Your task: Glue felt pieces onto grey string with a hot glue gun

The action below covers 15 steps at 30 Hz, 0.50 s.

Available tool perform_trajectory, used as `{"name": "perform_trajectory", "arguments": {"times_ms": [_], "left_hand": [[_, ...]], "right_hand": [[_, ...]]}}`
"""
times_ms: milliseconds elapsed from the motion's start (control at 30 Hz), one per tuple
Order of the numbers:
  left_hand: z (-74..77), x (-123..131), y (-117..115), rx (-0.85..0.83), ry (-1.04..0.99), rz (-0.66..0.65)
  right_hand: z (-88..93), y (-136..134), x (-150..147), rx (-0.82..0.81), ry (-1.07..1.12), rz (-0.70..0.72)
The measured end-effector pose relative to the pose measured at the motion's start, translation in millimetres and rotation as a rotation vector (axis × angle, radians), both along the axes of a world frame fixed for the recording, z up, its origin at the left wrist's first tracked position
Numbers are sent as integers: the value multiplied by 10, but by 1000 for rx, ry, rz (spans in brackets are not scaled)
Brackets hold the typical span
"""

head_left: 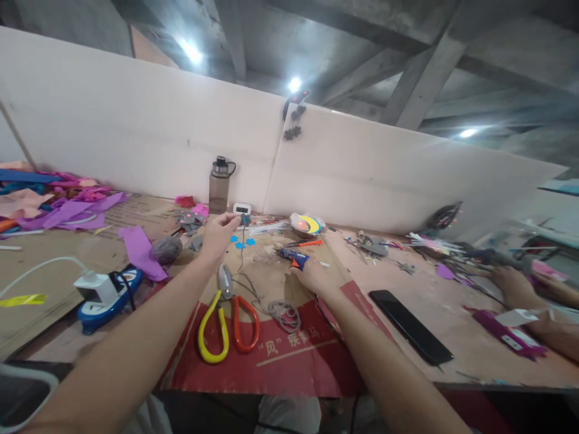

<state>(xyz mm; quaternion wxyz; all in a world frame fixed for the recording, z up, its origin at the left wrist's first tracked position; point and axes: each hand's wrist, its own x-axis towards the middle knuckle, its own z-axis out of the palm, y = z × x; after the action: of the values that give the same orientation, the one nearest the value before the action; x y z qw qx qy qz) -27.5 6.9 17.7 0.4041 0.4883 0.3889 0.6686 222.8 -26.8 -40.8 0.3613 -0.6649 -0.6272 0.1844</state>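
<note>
My left hand [220, 231] is raised a little above the table, its fingers pinched on a small dark piece with a thin grey cord hanging down from it. My right hand [311, 275] lies on the cardboard and closes round a blue glue gun [294, 258] with an orange trigger. Small blue flower cutouts [242, 242] lie between the two hands. Scissors with one yellow and one red handle [226, 322] rest on the red-printed cardboard near me, beside a coil of grey cord [284, 313].
A black phone [411, 325] lies to my right. A power strip with a white charger [106, 289] sits at the left, near purple and pink felt scraps [67, 208]. A grey bottle [219, 185] stands by the white partition. Another person's hands [520, 289] work at the far right.
</note>
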Motion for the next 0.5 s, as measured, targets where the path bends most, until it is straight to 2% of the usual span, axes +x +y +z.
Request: {"name": "perform_trajectory", "arguments": {"times_ms": [100,267,400,500], "left_hand": [[7,30,-31,-60,-88,-91],[-12,22,-25,-139,-203,-214],[-57,24,-16,-164,-224,-262],[-118,52,-8,-180,-194,-247]], "right_hand": [[-76,94,-26,-71,144,-33],[136,156,-18,-105,440,28],[366,43,-184,39,652,98],[459,-116,-354,218,901,252]]}}
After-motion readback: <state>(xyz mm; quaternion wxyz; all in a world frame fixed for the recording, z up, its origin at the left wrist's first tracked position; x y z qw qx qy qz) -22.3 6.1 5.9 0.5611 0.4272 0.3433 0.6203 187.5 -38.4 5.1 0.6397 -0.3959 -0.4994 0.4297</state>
